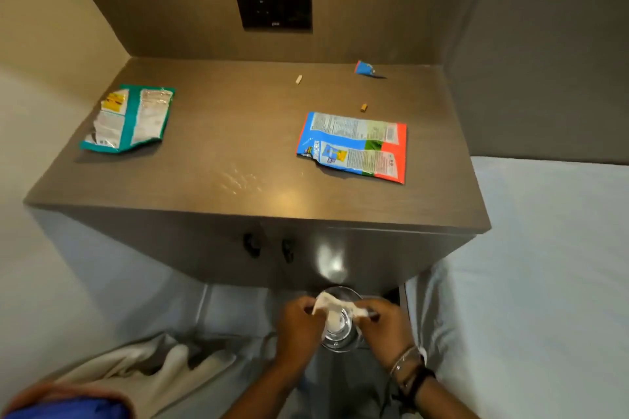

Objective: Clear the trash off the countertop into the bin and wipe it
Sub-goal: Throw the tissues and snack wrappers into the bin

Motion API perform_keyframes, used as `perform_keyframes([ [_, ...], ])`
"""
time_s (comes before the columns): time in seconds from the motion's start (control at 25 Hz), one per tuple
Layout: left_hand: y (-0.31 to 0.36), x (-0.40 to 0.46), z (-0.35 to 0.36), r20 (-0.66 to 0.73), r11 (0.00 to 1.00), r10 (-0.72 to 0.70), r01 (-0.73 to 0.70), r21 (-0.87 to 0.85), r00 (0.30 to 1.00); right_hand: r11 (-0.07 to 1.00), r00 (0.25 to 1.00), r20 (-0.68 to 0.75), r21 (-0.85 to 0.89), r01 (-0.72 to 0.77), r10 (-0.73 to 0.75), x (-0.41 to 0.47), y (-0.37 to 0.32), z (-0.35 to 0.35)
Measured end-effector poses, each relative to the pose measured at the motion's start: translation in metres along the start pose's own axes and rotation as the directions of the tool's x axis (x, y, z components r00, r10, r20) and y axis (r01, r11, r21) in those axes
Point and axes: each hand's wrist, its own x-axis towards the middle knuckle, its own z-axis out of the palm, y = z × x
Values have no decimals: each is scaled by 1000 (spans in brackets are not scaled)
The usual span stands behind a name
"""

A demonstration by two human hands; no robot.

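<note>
On the brown countertop lie a teal snack bag at the left and a blue and red snack bag at the right. Two small tan scraps and a torn blue wrapper piece lie near the back. Below the front edge, my left hand and my right hand both grip a crumpled white paper above a round clear bin on the floor.
A dark panel is set in the back wall. Two dark knobs stick out of the cabinet front. A white bed is at the right. A beige cloth lies on the floor at the left.
</note>
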Motion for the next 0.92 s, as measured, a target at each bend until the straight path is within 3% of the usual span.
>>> perform_keyframes([
  [0.08, -36, 25, 39, 47, 989, -149, 148, 30, 988, 975, 974, 64, -58, -215, 219, 16, 54, 22],
  [0.2, -90, 85, 95, 107, 965, -229, 211, 158, 968, 909, 910, 46, -95, -406, 411, 57, 121, 61],
  [0.28, -119, 121, 124, 95, 935, -281, 250, 254, 955, 891, 895, 68, -159, -426, 440, 84, 153, 84],
  [0.36, -144, 147, 142, 112, 940, -300, 274, 203, 947, 901, 898, 162, -231, -368, 409, 105, 175, 103],
  [0.44, -169, 167, 150, 157, 930, -334, 299, 214, 929, 902, 882, 204, -174, -395, 426, 125, 202, 121],
  [0.52, -190, 174, 150, 173, 896, -428, 391, 211, 887, 878, 866, 155, -138, -458, 476, 132, 226, 128],
  [0.64, -178, 155, 136, 118, 883, -446, 415, 217, 887, 854, 829, 217, -210, -476, 515, 119, 220, 120],
  [0.76, -114, 109, 100, 62, 954, -285, 277, 112, 957, 889, 829, 358, -330, -318, 430, 102, 158, 95],
  [0.84, -66, 73, 63, -11, 990, -135, 136, 48, 991, 934, 914, 342, -346, -93, 217, 91, 91, 69],
  [0.92, -17, 41, 16, -100, 1000, -1, 0, -9, 995, 937, 943, 331, -339, 81, 38, 78, 14, 39],
])
